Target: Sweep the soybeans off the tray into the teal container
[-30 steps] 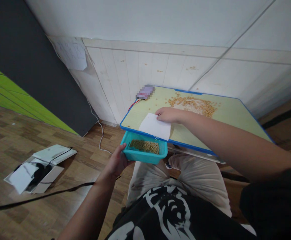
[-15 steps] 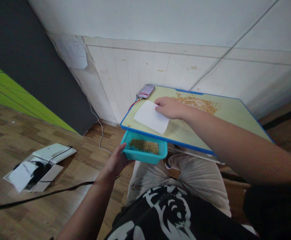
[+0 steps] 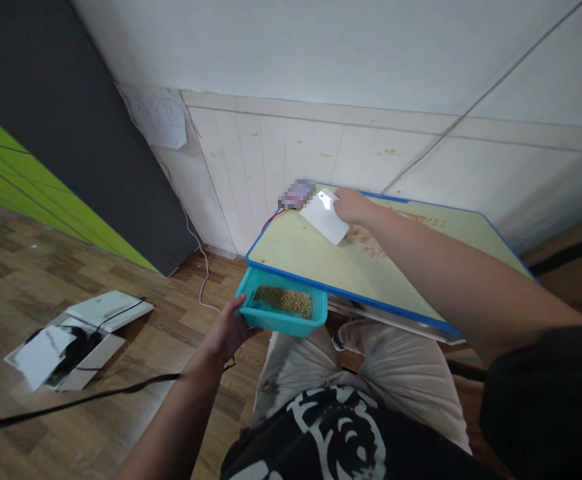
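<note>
My left hand [image 3: 231,328] grips the left end of a turquoise plastic tray [image 3: 283,325], thumb on the rim, just under the table's front edge. Small round tan and greenish beans [image 3: 285,300] lie in the tray. Over the table's far left part, my right hand [image 3: 353,205] is closed on the right side of a white card [image 3: 325,217], which is tilted and shines near its top. Loose yellowish grains with pale bits [image 3: 368,241] are spread on the tabletop by my right wrist, partly hidden behind my forearm.
The pale yellow table [image 3: 295,250] has a blue rim and stands against a white panelled wall [image 3: 271,150]. A phone [image 3: 298,193] with a red cable lies at its back left corner. On the wooden floor at left sits an opened white box [image 3: 88,360] with black items.
My right hand has moved the white card away from the front edge, back towards the phone and grains, and tilted it. My left hand still holds the tray. The view has shifted slightly.
</note>
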Available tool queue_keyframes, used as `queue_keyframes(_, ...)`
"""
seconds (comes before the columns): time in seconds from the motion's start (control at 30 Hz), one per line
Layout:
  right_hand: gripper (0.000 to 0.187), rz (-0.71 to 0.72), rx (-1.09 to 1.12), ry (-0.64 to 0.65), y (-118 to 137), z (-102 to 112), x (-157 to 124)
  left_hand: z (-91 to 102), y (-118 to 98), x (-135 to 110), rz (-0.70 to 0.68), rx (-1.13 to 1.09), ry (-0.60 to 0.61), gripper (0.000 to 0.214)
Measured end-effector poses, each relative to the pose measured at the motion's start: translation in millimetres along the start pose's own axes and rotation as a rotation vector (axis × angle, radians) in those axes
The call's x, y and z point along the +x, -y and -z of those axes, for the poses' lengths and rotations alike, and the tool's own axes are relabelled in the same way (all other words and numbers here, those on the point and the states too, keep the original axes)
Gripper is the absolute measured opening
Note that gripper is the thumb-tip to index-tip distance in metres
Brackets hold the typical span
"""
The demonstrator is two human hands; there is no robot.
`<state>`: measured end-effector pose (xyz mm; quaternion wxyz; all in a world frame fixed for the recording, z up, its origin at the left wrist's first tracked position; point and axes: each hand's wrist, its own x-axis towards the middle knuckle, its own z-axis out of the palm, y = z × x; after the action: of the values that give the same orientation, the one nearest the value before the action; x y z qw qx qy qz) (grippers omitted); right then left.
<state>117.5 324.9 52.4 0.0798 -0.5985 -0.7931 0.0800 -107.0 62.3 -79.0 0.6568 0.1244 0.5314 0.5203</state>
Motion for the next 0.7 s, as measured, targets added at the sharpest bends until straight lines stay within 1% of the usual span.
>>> queue_keyframes(0.17,0.042,-0.024,-0.105,0.097,15.5,-7.0,1.3,3.1,2.0,2.7,-0.015,-0.003,0.024,0.051)
queue_keyframes(0.3,0.042,0.022,-0.148,0.182,20.8,-8.5,3.9,5.4,3.6,3.5,-0.024,-0.012,0.046,0.055)
queue_keyframes(0.53,0.046,0.171,-0.127,0.217,26.4,-11.2,3.8,6.3,-0.1,2.9,-0.014,0.013,0.018,0.051)
queue_keyframes(0.63,0.047,0.207,-0.1,0.196,33.9,-13.8,2.4,8.4,-2.1,2.9,-0.012,0.02,0.006,0.053)
queue_keyframes(0.7,0.046,0.22,-0.09,0.208,40.2,-14.9,1.5,10.4,-3.7,2.6,-0.015,0.02,-0.002,0.052)
